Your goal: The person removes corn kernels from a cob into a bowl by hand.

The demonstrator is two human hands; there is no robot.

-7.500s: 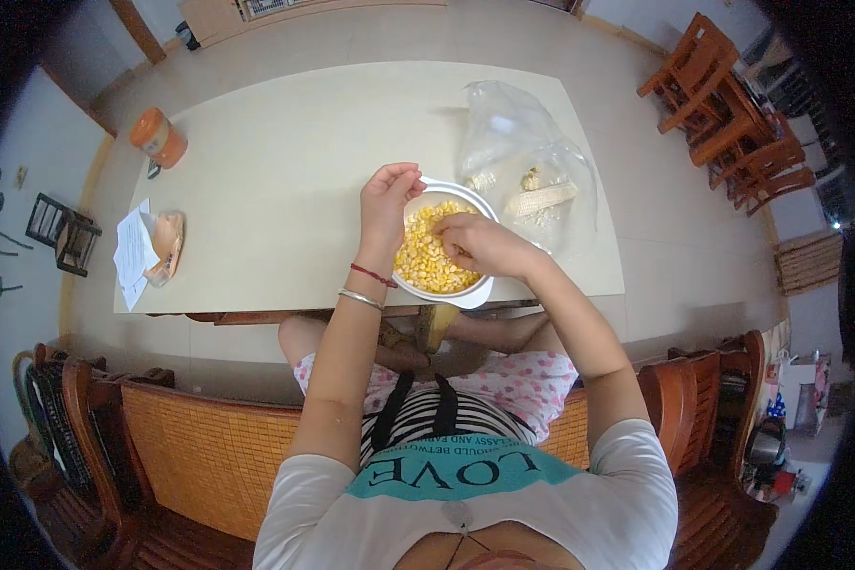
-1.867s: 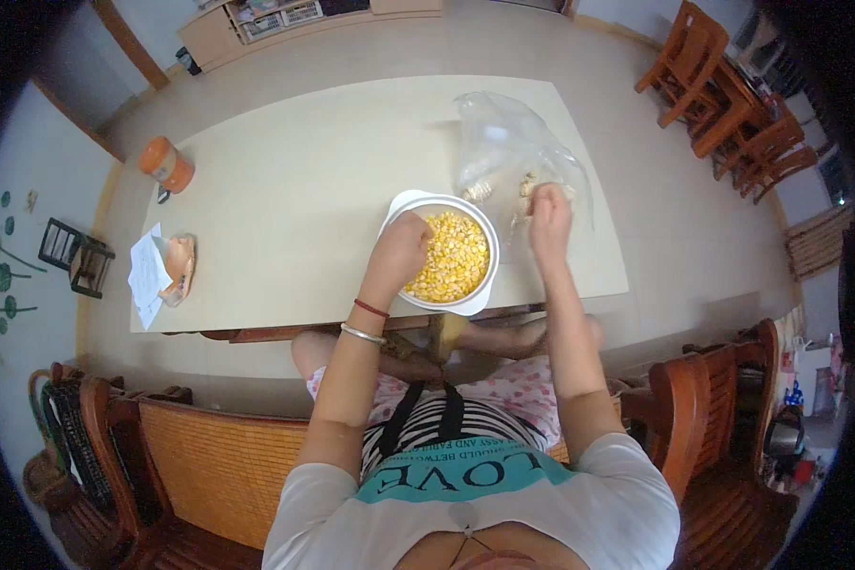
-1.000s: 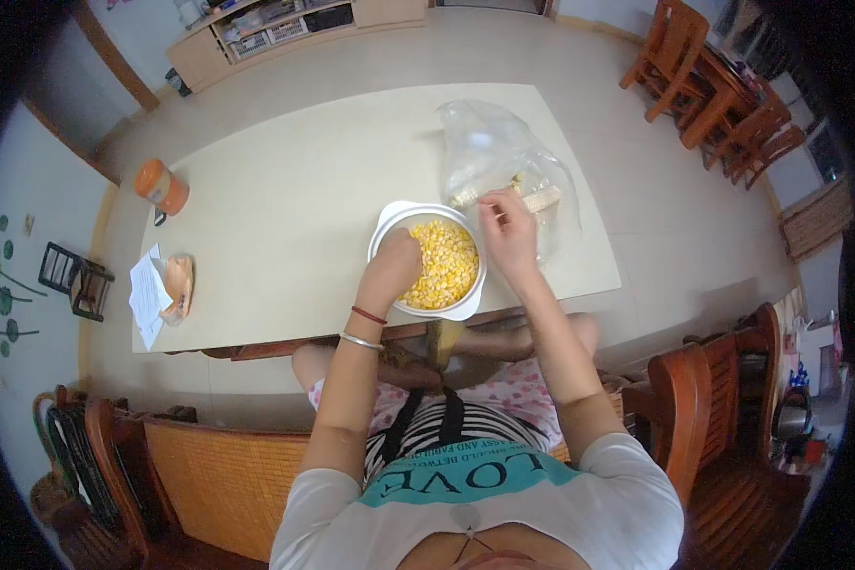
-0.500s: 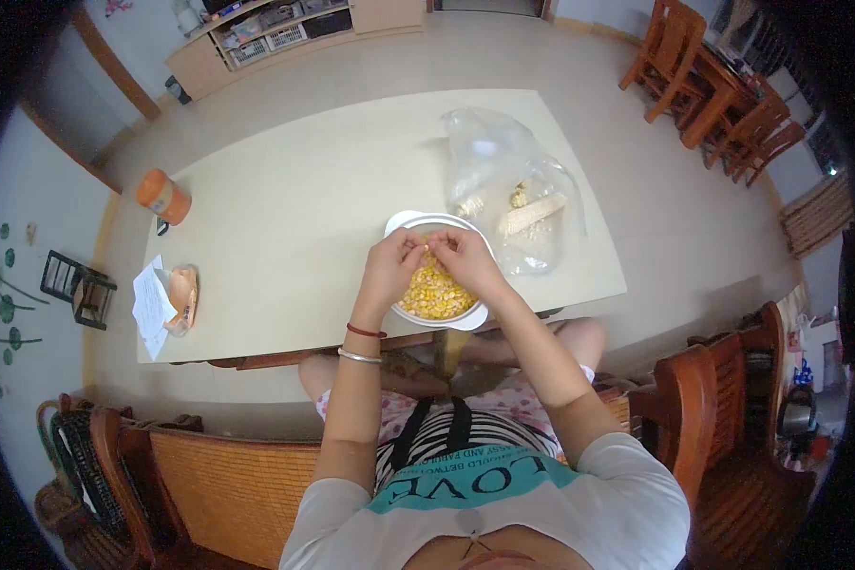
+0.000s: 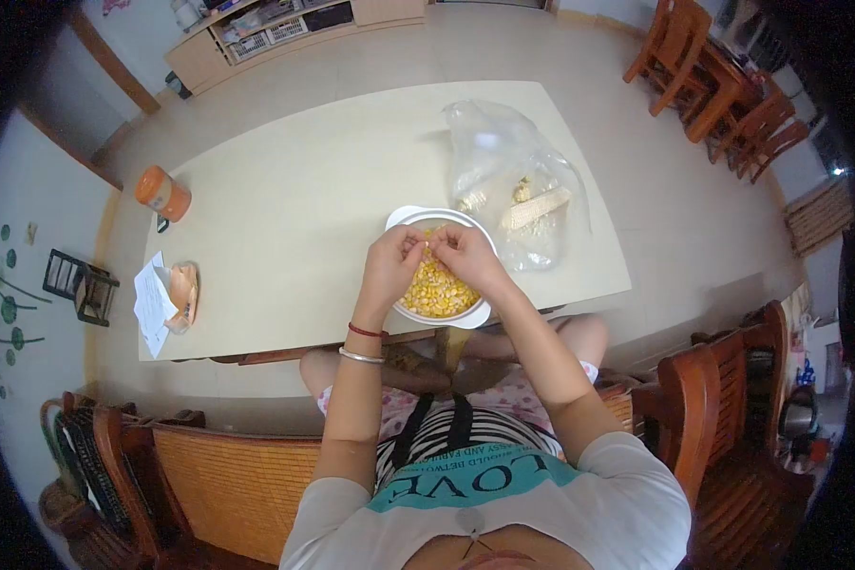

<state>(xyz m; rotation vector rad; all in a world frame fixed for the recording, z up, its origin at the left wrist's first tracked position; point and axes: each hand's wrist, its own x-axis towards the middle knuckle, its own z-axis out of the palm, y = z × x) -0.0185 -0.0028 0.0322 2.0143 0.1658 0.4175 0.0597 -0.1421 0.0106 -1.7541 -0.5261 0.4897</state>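
A white bowl [image 5: 466, 319] with two side handles stands near the table's front edge. Loose yellow corn kernels [image 5: 439, 290] fill its lower part. Over the bowl, my left hand [image 5: 393, 263] and my right hand [image 5: 469, 258] meet, thumbs and forefingers pinched close together. Whatever lies between the fingertips is too small to make out. To the right of the bowl, a clear plastic bag [image 5: 484, 142] is spread on the table. On it lies a pale, stripped corn cob [image 5: 539, 208], with smaller cob pieces [image 5: 472, 200] beside it.
The cream table [image 5: 285, 209] holds an orange canister [image 5: 164, 195] at far left. Below it are a white paper [image 5: 152, 302] and an orange-toned packet [image 5: 183, 296]. A wooden bench [image 5: 228, 475] is behind me; wooden chairs [image 5: 670, 52] stand at upper right.
The view has shifted slightly. My hands keep the same pinched pose over the bowl, and the bowl, kernels and bag look unchanged.
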